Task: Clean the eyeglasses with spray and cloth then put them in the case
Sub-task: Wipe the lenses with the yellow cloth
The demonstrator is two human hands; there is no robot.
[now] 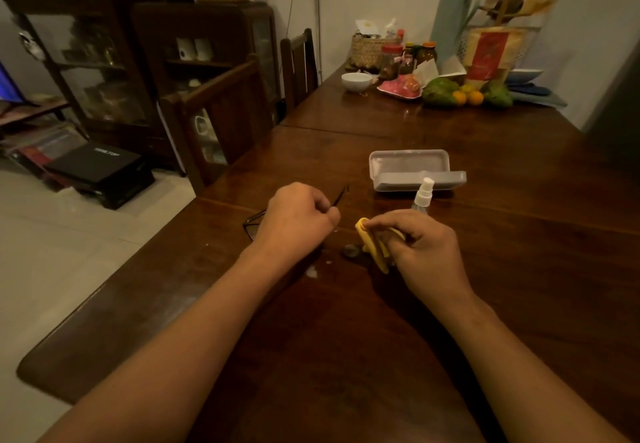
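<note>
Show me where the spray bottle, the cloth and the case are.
spray bottle [425,189]: head view, white spray head.
cloth [372,245]: head view, folded yellow edge.
case [408,165]: head view, inside of rear half.

The left hand [298,217] covers most of the eyeglasses [252,227] it holds — only a corner of dark frame at its left and one temple tip past the knuckles show, and the lenses cannot be seen. The right hand [426,248] hides part of the yellow cloth [372,245] it grips and the lower body of the spray bottle [423,194] behind it. A small dark thing [351,251] on the table [346,356] beside the cloth is too blurred to name. Both forearms run off the bottom edge.
</note>
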